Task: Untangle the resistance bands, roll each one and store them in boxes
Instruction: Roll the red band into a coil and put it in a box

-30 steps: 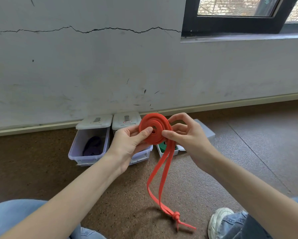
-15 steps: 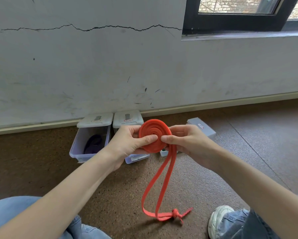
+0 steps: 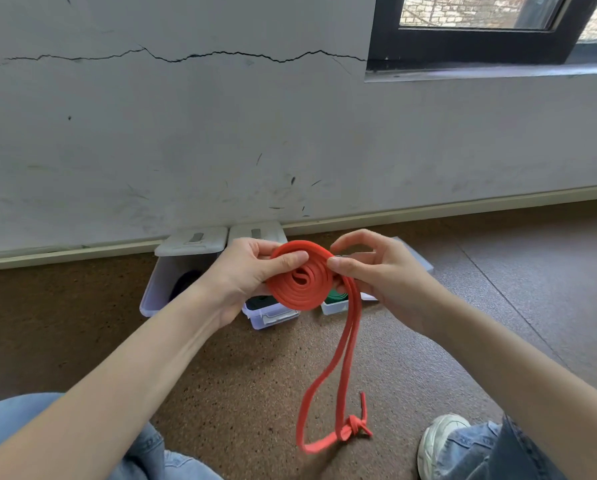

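Observation:
An orange resistance band (image 3: 300, 282) is wound into a flat coil held up in front of me. My left hand (image 3: 248, 275) grips the coil, thumb on its face and fingers behind. My right hand (image 3: 373, 268) pinches the coil's right edge where the loose double strand leaves it. That strand hangs down to a knot (image 3: 354, 427) near the floor. Three clear plastic boxes stand by the wall: the left box (image 3: 158, 289) holds a dark band, the middle box (image 3: 273, 317) a dark one, the right box (image 3: 335, 304) a green band.
White lids (image 3: 193, 240) lean against the wall behind the boxes. A grey lid (image 3: 418, 258) lies behind my right hand. The floor is brown cork. My jeans-clad knees (image 3: 30, 420) and a white shoe (image 3: 439, 441) frame the bottom.
The coil has tilted flatter, so its spiral face now points up at me. The hanging strand has grown shorter and its knot has lifted and swung right. Both hands kept their hold.

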A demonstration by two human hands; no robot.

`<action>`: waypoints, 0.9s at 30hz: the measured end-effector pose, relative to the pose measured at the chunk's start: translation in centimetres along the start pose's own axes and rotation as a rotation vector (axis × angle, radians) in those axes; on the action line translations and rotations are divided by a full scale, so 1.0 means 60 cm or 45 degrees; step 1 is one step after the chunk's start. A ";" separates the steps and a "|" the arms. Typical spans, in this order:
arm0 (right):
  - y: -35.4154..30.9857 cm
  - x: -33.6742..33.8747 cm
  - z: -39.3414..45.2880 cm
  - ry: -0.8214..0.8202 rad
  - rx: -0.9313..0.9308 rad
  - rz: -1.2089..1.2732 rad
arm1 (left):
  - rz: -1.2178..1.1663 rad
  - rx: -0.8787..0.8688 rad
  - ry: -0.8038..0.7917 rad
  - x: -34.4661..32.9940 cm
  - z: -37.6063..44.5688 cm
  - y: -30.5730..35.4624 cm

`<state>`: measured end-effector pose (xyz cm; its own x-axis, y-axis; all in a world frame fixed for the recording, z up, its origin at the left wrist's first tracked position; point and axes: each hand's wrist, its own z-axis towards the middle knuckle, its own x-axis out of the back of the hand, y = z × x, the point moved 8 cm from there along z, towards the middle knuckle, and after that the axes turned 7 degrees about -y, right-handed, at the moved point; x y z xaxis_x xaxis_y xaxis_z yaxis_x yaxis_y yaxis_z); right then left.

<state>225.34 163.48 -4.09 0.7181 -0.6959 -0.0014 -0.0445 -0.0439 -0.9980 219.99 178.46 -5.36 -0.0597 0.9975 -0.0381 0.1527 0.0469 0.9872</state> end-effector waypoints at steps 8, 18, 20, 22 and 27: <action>-0.016 0.013 -0.001 0.149 0.143 -0.136 | -0.012 0.036 -0.075 -0.006 -0.004 0.002; -0.014 0.008 0.004 0.073 0.088 -0.126 | -0.109 -0.005 0.055 0.004 0.000 0.009; -0.007 -0.007 0.005 -0.001 0.052 -0.076 | -0.153 -0.004 0.122 0.008 0.001 0.006; 0.002 -0.023 0.004 -0.038 0.030 -0.015 | -0.179 -0.013 0.196 0.013 0.001 0.004; 0.013 -0.040 -0.001 -0.027 0.048 0.003 | -0.276 -0.064 0.350 0.028 0.003 -0.006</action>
<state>223.56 165.09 -4.88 0.7328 -0.6805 -0.0045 -0.0204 -0.0153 -0.9997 220.03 180.14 -5.79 -0.3498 0.9128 -0.2109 0.0593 0.2462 0.9674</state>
